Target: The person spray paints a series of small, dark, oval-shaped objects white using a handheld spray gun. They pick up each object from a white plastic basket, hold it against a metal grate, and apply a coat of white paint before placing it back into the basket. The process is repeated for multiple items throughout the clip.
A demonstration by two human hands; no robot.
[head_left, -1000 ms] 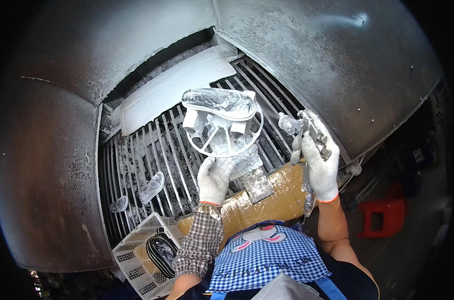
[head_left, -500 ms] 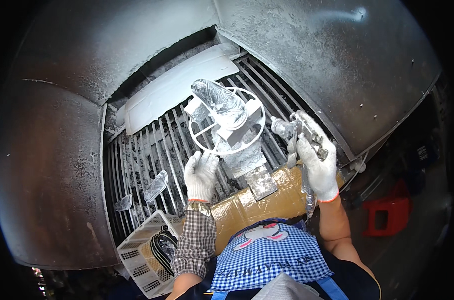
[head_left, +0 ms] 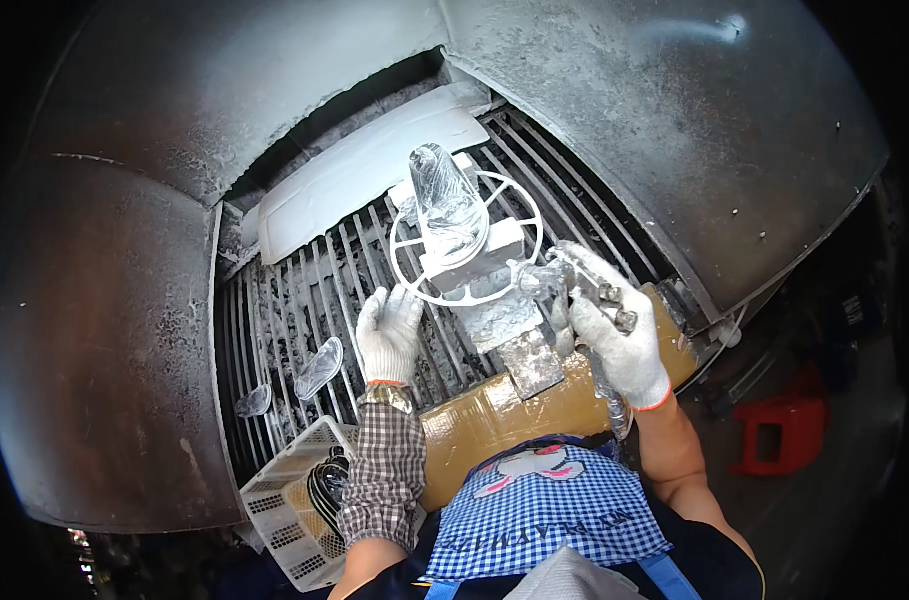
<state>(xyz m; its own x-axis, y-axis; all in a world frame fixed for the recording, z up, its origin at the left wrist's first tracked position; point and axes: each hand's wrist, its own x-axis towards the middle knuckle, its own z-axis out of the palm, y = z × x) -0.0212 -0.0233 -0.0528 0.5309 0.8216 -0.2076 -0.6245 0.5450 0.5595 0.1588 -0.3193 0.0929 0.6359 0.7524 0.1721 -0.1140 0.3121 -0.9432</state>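
Observation:
A white spoked wheel (head_left: 533, 200) stands over the slatted grate. On the blocks at its middle lies a shoe-shaped piece wrapped in shiny clear film (head_left: 444, 195), its narrow end pointing away from me. My left hand (head_left: 389, 340), in a white knit glove, has its fingers stretched out, the tips at the wheel's near left rim; whether they touch it I cannot tell. My right hand (head_left: 622, 345), gloved too, is closed round a spray gun (head_left: 544, 280) crusted with pale coating. The gun's nozzle is close to the wheel's near right side, facing left.
Two small film-covered sole-shaped pieces (head_left: 319, 369) lie on the grate (head_left: 349, 265) at left. A white plastic basket (head_left: 284, 510) with dark striped items stands near left. A tan wrapped ledge (head_left: 474, 420) runs before me. Metal walls (head_left: 104, 330) surround the grate; a red stool (head_left: 782, 435) is at right.
The wheel has turned, swinging the wrapped piece's narrow end to the right. My right hand has brought the spray gun left and nearer the wheel. My left hand has shifted slightly left.

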